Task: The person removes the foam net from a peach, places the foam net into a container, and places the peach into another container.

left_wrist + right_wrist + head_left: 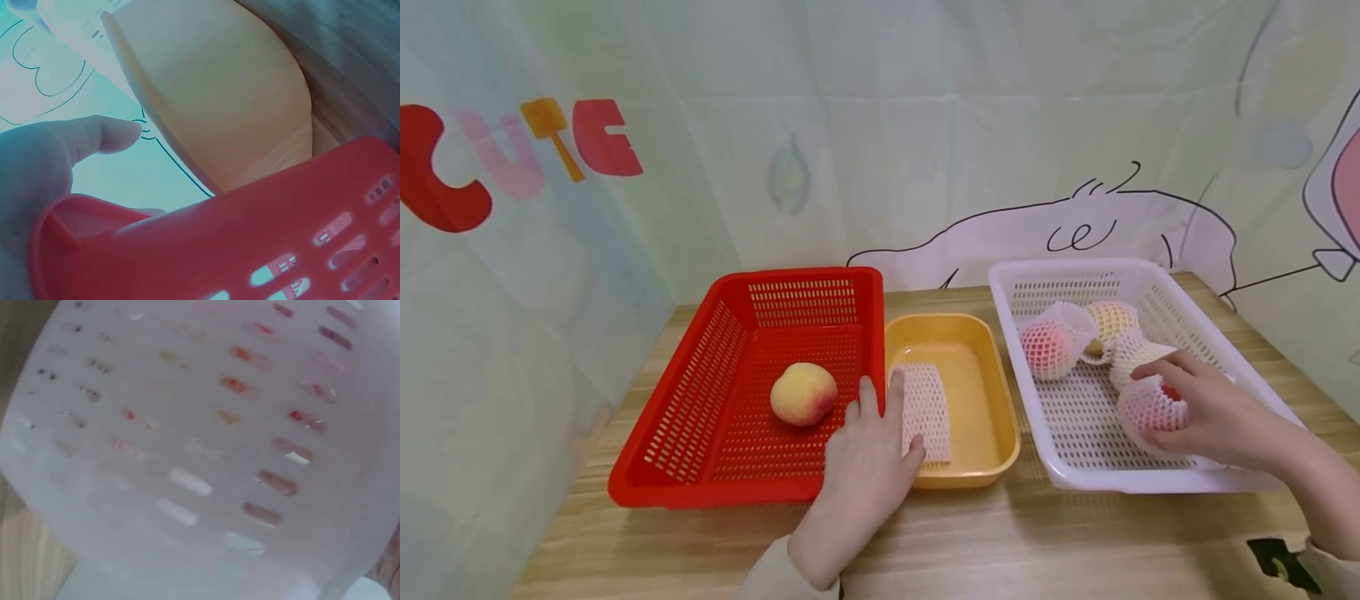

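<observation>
My right hand (1221, 412) reaches into the white basket (1097, 479) and grips a reddish fruit in a white foam net (1138, 414), thumb in front and fingers over the top. In the right wrist view the basket's slotted wall (206, 450) hides that grip. My left hand (867, 458) lies over the front right corner of the red basket (737, 493), fingers extended forward and holding nothing. A bare yellow-and-red peach (803, 394) sits inside the red basket. The left wrist view has the thumb (94, 137) above the red rim, apart from the yellow tray (219, 81).
Between the two baskets, the yellow tray holds a flat, empty foam net (931, 417). Several more net-wrapped fruits, among them a pink one (1047, 350) and a yellow one (1112, 318), lie in the white basket. A printed cloth (865, 150) hangs behind the wooden table (940, 542).
</observation>
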Demonstrator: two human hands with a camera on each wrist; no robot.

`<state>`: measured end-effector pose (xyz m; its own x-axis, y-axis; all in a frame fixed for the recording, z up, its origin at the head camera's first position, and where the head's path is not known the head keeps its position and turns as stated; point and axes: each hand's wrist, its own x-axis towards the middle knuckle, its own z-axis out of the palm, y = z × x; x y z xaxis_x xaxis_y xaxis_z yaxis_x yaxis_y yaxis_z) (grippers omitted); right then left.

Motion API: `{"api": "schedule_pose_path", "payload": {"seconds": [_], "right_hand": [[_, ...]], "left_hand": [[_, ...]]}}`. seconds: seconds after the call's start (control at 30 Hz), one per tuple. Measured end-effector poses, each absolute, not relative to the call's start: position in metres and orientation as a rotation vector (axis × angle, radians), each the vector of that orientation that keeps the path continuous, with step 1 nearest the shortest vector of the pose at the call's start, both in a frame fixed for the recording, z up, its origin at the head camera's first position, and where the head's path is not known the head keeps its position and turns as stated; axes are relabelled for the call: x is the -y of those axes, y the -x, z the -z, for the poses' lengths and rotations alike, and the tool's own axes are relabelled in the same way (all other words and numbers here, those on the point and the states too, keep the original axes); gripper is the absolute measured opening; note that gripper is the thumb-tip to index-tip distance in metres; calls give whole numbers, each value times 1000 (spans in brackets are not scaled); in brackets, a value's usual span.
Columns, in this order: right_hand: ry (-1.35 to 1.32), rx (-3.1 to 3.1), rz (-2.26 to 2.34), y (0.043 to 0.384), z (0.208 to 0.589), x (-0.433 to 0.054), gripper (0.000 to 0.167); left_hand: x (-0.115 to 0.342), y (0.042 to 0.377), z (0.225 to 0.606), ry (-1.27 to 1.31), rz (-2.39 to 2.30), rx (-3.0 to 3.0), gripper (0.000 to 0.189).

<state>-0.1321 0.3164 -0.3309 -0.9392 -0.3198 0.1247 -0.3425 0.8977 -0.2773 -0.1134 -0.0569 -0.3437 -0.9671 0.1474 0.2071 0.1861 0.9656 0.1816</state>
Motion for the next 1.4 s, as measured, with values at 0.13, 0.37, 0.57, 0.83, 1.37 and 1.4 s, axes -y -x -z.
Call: {"api": "schedule_pose_path", "payload": {"seconds": [0.13, 0.37, 0.57, 0.83, 1.37, 1.4], "right_hand": [[-562, 2908, -429, 132, 325, -310, 65], [-589, 2834, -426, 130, 316, -299, 63], [-615, 2800, -447, 127, 311, -288, 62], [-665, 2730, -463, 125, 307, -279, 64], [-767, 2587, -550, 118, 306, -256, 68], [-762, 2586, -548, 118, 306, -255, 68]], "left_hand": [[57, 113, 342, 264, 282, 2919, 76], [60, 112, 340, 272, 256, 2897, 76], [61, 110, 338, 288, 276, 2873, 73], [61, 110, 337, 316, 286, 2835, 67], [60, 107, 334, 375, 390, 2842, 61], [60, 107, 334, 386, 394, 2829, 60]]}}
